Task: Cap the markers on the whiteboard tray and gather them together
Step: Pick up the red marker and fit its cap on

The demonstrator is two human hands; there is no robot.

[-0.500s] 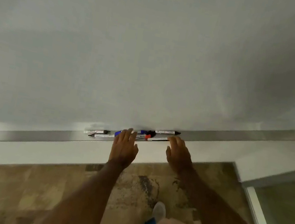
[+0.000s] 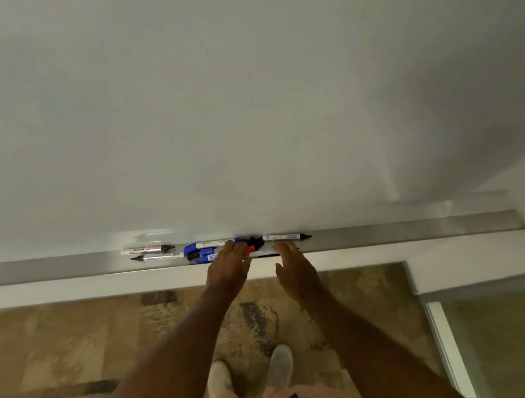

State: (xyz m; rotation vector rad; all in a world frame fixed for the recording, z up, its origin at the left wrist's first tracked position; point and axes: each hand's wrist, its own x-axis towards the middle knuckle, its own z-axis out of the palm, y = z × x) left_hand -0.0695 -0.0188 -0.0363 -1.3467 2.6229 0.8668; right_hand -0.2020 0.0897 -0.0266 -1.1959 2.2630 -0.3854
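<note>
Several markers lie along the metal whiteboard tray (image 2: 422,231). Two black-tipped markers (image 2: 155,252) rest at the left of the group. Blue markers (image 2: 200,251) sit in the middle, with a red cap (image 2: 250,249) and a black cap (image 2: 255,241) beside them. A black marker (image 2: 286,237) lies at the right, tip pointing right. My left hand (image 2: 229,264) reaches over the tray edge, fingers resting on the blue and red markers. My right hand (image 2: 294,268) is spread, fingertips at a marker along the tray's front edge; what it touches is partly hidden.
The white board (image 2: 237,90) fills the view above the tray. Below are a white ledge (image 2: 31,285), a mottled brown floor (image 2: 20,349) and my shoes (image 2: 282,363). A glass panel with a metal frame (image 2: 457,356) stands at the right.
Both hands stay at the tray. My left hand has slid right, uncovering the blue markers. The view has shifted, so my feet show more.
</note>
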